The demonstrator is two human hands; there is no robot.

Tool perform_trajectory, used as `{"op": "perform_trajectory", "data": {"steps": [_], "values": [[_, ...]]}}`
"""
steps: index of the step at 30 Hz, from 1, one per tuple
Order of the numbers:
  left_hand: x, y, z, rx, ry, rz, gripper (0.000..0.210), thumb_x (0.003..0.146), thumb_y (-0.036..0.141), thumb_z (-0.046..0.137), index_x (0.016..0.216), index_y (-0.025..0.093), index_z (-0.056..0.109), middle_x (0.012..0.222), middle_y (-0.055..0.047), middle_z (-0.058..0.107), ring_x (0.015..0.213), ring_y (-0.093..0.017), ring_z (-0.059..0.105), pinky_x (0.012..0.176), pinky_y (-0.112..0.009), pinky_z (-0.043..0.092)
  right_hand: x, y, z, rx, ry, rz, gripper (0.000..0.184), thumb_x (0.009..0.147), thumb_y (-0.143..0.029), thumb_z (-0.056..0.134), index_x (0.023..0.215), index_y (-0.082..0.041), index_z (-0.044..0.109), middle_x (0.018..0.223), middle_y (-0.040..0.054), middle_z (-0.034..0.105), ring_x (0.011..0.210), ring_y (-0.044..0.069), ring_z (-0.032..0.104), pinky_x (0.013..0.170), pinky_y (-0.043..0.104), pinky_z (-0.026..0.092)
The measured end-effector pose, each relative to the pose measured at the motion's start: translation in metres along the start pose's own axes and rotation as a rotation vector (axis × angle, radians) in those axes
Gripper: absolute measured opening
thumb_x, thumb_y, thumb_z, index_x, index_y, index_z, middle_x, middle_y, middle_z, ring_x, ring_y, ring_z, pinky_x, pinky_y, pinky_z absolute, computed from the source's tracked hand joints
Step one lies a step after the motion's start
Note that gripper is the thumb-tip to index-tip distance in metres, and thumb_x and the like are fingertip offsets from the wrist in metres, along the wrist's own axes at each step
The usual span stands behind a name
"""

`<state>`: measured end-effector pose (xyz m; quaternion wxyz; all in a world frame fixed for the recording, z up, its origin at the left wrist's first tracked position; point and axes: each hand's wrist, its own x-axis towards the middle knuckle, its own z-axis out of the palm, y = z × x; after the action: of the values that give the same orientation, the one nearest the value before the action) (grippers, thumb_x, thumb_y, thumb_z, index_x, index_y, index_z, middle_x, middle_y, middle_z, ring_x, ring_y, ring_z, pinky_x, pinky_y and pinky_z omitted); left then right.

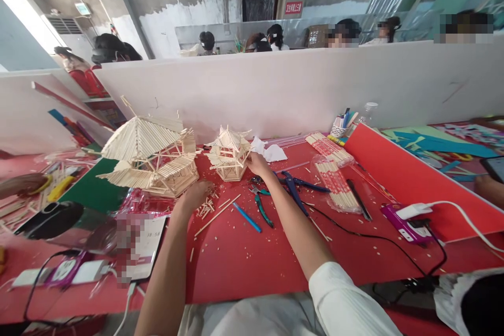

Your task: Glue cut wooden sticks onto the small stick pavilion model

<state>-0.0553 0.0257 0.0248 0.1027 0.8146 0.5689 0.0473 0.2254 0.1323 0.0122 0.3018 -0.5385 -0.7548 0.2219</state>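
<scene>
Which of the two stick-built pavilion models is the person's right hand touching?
The smaller model, at the table's middle: the right hand rests against its side. The larger model stands apart, further left.

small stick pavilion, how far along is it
Done: the small pavilion already has a roof and latticed walls; a larger model stands beside it. In hand: the right hand touches its side, the left hand rests on cut stick scraps. Left: wrapped stick bundles look unused; remaining steps unclear.

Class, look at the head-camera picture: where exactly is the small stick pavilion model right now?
The small stick pavilion model stands mid-table on the red table, right of the large stick model, with the right hand touching its right side.
</scene>
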Motion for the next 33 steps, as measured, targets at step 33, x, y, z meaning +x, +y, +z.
{"op": "perform_trajectory", "data": {"steps": [33], "values": [[-0.008,-0.005,-0.003,0.098,0.0,-0.047,0.046,0.082,0.0,0.051,0.115,0.021,0.073,0.11,-0.011,0.077,0.105,-0.026,0.073,0.093,-0.033,0.053,0.001,0.006,-0.011,-0.021,-0.062,-0.029,0.017,0.093,-0.02,0.066,0.108,-0.017,0.074,0.102,0.0118,0.08,0.094,0.026,0.073,0.081,0.029,0.049]]}}
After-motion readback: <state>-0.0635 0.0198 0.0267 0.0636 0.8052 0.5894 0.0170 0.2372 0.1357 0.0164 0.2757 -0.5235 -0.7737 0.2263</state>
